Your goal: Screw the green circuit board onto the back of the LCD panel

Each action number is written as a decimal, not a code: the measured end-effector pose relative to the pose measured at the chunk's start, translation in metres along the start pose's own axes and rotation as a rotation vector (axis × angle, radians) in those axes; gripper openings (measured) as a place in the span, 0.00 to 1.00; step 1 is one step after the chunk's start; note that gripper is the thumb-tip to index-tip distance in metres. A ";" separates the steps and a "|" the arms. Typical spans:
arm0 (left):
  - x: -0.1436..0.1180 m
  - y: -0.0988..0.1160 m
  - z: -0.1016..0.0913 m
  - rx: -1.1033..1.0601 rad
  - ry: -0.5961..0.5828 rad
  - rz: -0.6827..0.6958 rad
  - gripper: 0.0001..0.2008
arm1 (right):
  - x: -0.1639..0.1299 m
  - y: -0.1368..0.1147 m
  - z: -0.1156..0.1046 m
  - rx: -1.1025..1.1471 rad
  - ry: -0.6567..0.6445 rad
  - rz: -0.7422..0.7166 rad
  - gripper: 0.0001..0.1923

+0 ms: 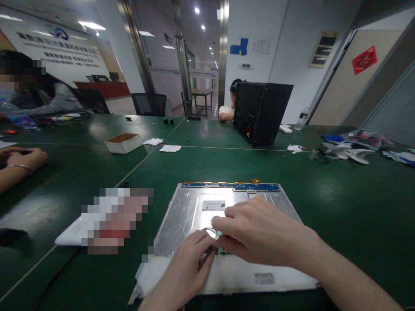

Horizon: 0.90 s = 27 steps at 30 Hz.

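A flat metal panel (191,207) lies face-down on the green worktop (340,203) straight in front of the person, near the close edge. Its long axis runs left to right across the view, and a narrow blue circuit strip (231,186) lines the far long edge, pointing away from the person. A white label (213,205) sits on the metal back just below that strip, and a pale plastic frame (233,278) borders the near edge.

Both hands meet over the middle of the panel. The right hand (262,231) comes in from the lower right, its fingers (223,223) curled together and pinching something small and shiny at the panel's surface; what it is cannot be told. The left hand (186,268) rises from the bottom edge, its fingers pressed together against the same spot, touching the right hand's fingertips. A bit of green and red shows between the two hands, too hidden to name.

A blurred-out object (113,220) lies just left of the panel. Farther off on the worktop stand a small open box (123,143), scraps of white paper (170,148) and a black computer case (261,113), well apart from the panel. Another person's arm (17,166) rests at the left edge. Loose parts (353,149) are scattered at the far right.
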<state>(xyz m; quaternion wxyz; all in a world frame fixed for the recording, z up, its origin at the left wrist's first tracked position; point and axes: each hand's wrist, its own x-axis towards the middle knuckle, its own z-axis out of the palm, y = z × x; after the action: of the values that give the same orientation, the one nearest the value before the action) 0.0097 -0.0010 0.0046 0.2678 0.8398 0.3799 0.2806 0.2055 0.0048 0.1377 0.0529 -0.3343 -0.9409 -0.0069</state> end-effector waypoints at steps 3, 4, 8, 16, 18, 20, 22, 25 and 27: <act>0.000 -0.001 0.001 0.004 -0.012 -0.021 0.10 | 0.001 -0.002 -0.001 0.016 0.008 0.002 0.04; 0.000 -0.001 0.001 0.007 -0.018 -0.030 0.09 | 0.001 -0.002 -0.002 0.028 0.010 -0.004 0.03; 0.000 -0.003 0.002 0.013 -0.027 -0.047 0.09 | 0.001 -0.003 -0.002 0.072 -0.005 -0.045 0.05; -0.002 -0.004 0.002 -0.003 -0.016 0.000 0.09 | 0.001 0.001 0.002 0.005 0.017 0.003 0.09; -0.002 -0.004 0.002 -0.006 -0.013 0.005 0.10 | 0.000 0.000 0.003 -0.004 0.026 -0.006 0.08; -0.002 -0.004 0.002 -0.003 -0.016 -0.001 0.11 | 0.000 -0.001 0.002 -0.003 0.032 -0.014 0.07; -0.001 -0.003 0.002 0.010 -0.020 -0.011 0.10 | 0.000 -0.002 0.001 0.007 0.032 -0.017 0.04; 0.000 -0.003 0.001 0.026 -0.019 -0.022 0.08 | 0.000 -0.003 -0.001 0.024 0.028 -0.033 0.03; 0.000 -0.003 0.002 0.027 -0.020 -0.025 0.08 | -0.001 -0.003 -0.001 0.029 0.026 -0.047 0.03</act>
<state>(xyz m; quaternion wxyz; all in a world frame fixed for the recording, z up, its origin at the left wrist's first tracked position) 0.0091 0.0003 0.0013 0.2636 0.8413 0.3914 0.2637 0.2042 0.0021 0.1386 0.0701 -0.3112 -0.9477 0.0013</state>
